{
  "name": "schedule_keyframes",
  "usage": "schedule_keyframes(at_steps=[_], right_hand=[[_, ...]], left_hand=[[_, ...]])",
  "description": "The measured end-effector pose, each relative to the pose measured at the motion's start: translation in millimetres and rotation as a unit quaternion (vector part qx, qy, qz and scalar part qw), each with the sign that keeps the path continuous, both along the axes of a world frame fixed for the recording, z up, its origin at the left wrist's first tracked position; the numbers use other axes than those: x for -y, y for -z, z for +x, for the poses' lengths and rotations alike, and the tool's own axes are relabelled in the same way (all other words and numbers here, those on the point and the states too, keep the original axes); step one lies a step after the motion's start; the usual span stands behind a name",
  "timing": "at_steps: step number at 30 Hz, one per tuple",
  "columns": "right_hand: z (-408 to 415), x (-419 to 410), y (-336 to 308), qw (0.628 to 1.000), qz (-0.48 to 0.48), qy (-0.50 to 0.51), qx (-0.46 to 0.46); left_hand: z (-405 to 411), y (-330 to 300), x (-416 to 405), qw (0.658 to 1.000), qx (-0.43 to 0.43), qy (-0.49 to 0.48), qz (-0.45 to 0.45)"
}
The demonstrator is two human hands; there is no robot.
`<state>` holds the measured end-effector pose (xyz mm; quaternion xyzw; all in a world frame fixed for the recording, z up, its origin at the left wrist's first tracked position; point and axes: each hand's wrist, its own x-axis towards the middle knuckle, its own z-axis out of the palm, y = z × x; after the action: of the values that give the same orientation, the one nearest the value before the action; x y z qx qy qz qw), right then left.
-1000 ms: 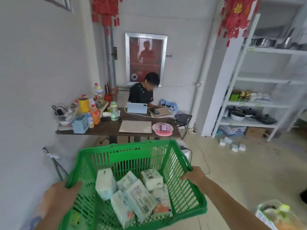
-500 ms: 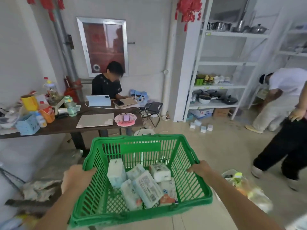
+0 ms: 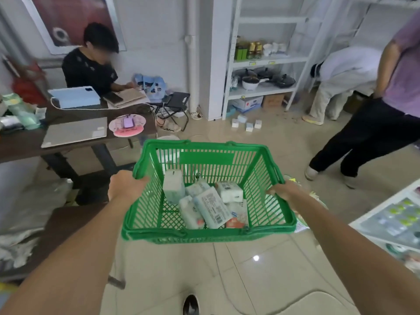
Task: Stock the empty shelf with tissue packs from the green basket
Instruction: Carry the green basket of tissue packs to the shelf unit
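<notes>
I carry a green plastic basket [image 3: 205, 155] in front of me, above the tiled floor. My left hand [image 3: 126, 186] grips its left rim and my right hand [image 3: 284, 190] grips its right rim. Several white and pale-blue tissue packs [image 3: 211, 206] lie loose in the basket's bottom, one standing upright at the left. A white shelf unit [image 3: 261, 61] stands against the far wall, its upper boards bare, with bottles and pans on the lower ones.
A dark table [image 3: 25, 144] with a laptop and clutter stands at the left, with a seated person [image 3: 91, 64] behind it. Two people [image 3: 368, 123] stand and bend at the right. Small boxes [image 3: 246, 123] lie on the floor by the shelf. A white display shelf [image 3: 393, 217] is at the right edge.
My view has swung right and moved forward with the basket. The table has slid to the left, the shelf is nearer, and two people at the right have come into sight.
</notes>
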<state>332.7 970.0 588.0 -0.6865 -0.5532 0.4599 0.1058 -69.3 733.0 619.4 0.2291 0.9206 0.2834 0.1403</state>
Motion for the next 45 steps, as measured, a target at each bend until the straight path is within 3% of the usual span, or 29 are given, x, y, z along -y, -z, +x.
schedule_keyframes(at_steps=[9,17,29,45], right_hand=[[39,-30,31,0.996,-0.014,0.075,0.041],[88,-43,82,0.985,-0.069,0.145,0.07],[103,-164,115,0.985,-0.111,0.113,0.064],[24,-345,119,0.979,-0.133,0.099,0.121]], left_hand=[[0,29,-119,0.996,-0.004,0.09,0.001],[34,84,-200,0.979,-0.007,0.194,-0.069],[58,116,-307,0.982,-0.004,0.161,-0.103],[-18,139,-490,0.979,0.048,0.171,-0.101]])
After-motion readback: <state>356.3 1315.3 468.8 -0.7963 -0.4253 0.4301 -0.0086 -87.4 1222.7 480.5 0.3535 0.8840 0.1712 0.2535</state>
